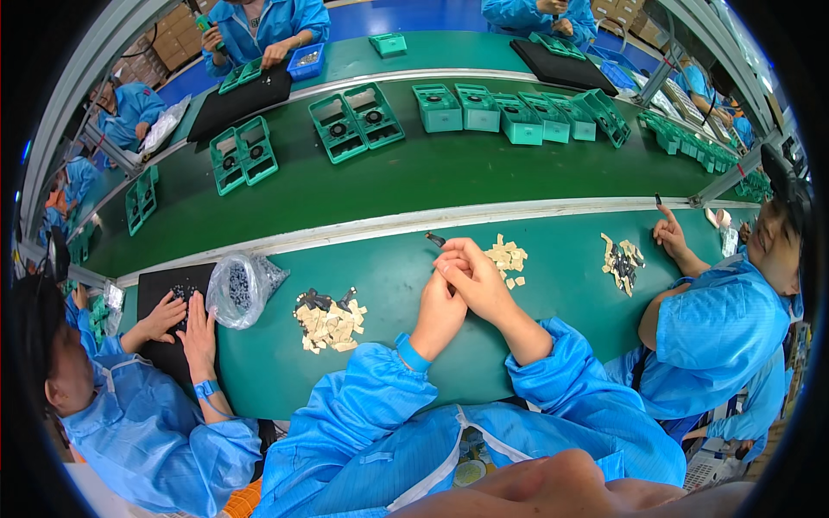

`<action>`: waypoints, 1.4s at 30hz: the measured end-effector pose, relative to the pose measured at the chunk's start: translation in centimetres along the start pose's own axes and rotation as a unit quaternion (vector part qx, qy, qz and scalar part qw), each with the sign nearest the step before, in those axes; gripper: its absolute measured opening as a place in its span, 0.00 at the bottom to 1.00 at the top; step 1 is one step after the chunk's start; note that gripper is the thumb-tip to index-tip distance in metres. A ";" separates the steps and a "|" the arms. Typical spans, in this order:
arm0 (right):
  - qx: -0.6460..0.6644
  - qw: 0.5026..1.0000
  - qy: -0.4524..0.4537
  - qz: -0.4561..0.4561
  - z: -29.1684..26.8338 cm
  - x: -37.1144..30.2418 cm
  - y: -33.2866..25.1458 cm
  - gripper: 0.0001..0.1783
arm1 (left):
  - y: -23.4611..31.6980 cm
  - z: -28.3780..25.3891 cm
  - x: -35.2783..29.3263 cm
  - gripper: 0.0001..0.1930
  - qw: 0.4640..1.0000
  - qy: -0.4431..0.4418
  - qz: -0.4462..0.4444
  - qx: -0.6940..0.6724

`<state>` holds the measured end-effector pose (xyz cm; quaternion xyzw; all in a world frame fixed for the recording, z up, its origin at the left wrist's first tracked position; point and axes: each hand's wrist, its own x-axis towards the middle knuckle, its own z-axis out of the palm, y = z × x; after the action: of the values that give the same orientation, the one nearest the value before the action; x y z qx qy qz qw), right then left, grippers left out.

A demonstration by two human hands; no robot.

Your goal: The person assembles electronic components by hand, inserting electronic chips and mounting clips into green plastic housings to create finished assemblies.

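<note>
My left hand (439, 318) and my right hand (477, 283) are closed together above the green tabletop, the right partly covering the left. A small black part (436, 240) with a pale tip sticks out beyond my right fingertips. My left fingers are mostly hidden, so what they grip cannot be made out. To the left of my hands lies a pile of beige scraps (331, 326) with several black parts (321, 301) along its far side. More beige scraps (508, 255) lie just beyond my right hand.
A clear plastic bag (242, 289) of small dark pieces stands left, beside a co-worker's hands (186, 324) on a black mat. A right-hand co-worker holds up a similar part, near another scrap pile (622, 261). Beyond a pale rail (345, 231), green trays (357, 123) stand on a dark green surface.
</note>
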<state>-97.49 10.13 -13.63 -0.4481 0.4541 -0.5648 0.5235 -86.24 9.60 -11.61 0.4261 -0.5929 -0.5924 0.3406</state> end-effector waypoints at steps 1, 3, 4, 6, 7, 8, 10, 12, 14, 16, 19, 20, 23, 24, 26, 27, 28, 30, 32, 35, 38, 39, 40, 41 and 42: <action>0.003 1.000 0.000 -0.001 0.0 0.1 0.1 0.20 | 0.1 0.0 0.1 0.11 1.000 -0.002 -0.002 -0.003; 0.001 1.000 0.000 0.001 -0.1 0.1 0.0 0.20 | -0.1 0.1 0.2 0.11 1.000 -0.004 -0.004 -0.006; -0.001 1.000 0.000 0.002 -0.2 0.1 -0.1 0.20 | -0.3 0.1 0.2 0.11 1.000 0.000 -0.002 -0.003; -0.002 1.000 -0.001 0.000 -0.3 0.0 -0.1 0.20 | -0.3 0.2 0.2 0.11 1.000 0.003 0.001 0.001; -0.003 1.000 -0.001 -0.002 -0.4 -0.1 -0.1 0.20 | -0.2 0.4 0.1 0.11 1.000 0.002 0.003 0.003; -0.003 1.000 0.000 -0.003 -0.5 -0.1 -0.2 0.20 | 0.0 0.5 0.1 0.11 1.000 0.001 0.004 0.005; -0.003 1.000 0.002 -0.001 -0.7 -0.2 -0.1 0.20 | -0.1 0.7 0.1 0.11 1.000 0.001 0.003 0.003; -0.002 1.000 0.003 0.005 -0.8 -0.4 -0.1 0.20 | -0.2 0.9 0.0 0.11 1.000 0.000 0.004 0.001; -0.002 1.000 0.004 0.009 -0.9 -0.7 -0.1 0.20 | -0.5 1.2 -0.1 0.11 1.000 0.005 0.006 0.006; -0.002 1.000 0.006 0.003 -1.1 -0.6 0.0 0.20 | -0.3 1.3 -0.1 0.10 1.000 0.007 0.004 0.012; 0.014 1.000 0.027 -0.006 -0.7 -0.5 -0.1 0.19 | -0.3 1.2 0.1 0.10 1.000 0.009 0.004 0.024; 0.019 1.000 0.020 -0.005 -0.8 -0.4 0.3 0.19 | -0.3 1.0 0.1 0.11 0.999 0.008 0.008 0.030; 0.005 0.999 0.009 -0.048 -1.5 0.3 1.9 0.19 | -0.8 1.8 0.6 0.11 0.997 0.023 0.068 -0.015; -0.002 0.999 0.016 -0.046 -2.3 0.4 2.3 0.18 | -1.2 2.2 1.1 0.12 0.997 0.019 0.076 -0.002; 0.023 0.999 0.009 -0.030 -3.2 0.5 1.9 0.17 | -2.4 3.2 1.8 0.12 0.996 0.027 0.086 0.018; 0.019 0.998 0.010 -0.052 -4.0 0.5 1.9 0.17 | -2.9 3.9 2.1 0.11 0.996 0.026 0.089 0.018; 0.005 0.999 0.020 -0.047 -3.8 0.4 2.1 0.17 | -2.5 3.7 1.9 0.11 0.996 0.028 0.081 0.026; 0.007 0.999 0.010 -0.053 -4.2 0.5 2.0 0.16 | -1.6 4.2 1.8 0.10 0.996 0.037 0.076 0.013; 0.030 0.999 0.005 -0.027 -3.7 0.5 1.6 0.16 | -1.8 4.0 1.7 0.09 0.996 0.041 0.081 -0.006; 0.045 0.999 -0.006 -0.016 -3.4 0.6 1.8 0.17 | -1.0 3.5 1.4 0.10 0.997 0.042 0.069 0.012; 0.043 0.999 -0.007 -0.016 -3.4 0.8 1.8 0.17 | -0.1 3.5 1.4 0.09 0.997 0.049 0.064 0.016; 0.042 0.999 -0.008 -0.020 -3.5 0.8 1.8 0.17 | 0.0 3.5 1.4 0.09 0.997 0.049 0.061 0.017; 0.042 0.999 -0.009 -0.019 -3.5 0.9 1.8 0.17 | 0.1 3.5 1.4 0.09 0.997 0.050 0.061 0.017; 0.041 0.999 -0.009 -0.016 -3.5 0.9 1.8 0.17 | 0.3 3.5 1.4 0.08 0.997 0.051 0.060 0.018; 0.039 0.999 -0.007 -0.014 -3.5 0.9 1.8 0.17 | 0.3 3.5 1.4 0.08 0.997 0.050 0.061 0.019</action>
<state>-100.67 9.30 -15.98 -0.4378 0.4219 -0.5859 0.5357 -90.02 9.71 -11.64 0.4248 -0.6108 -0.5371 0.3974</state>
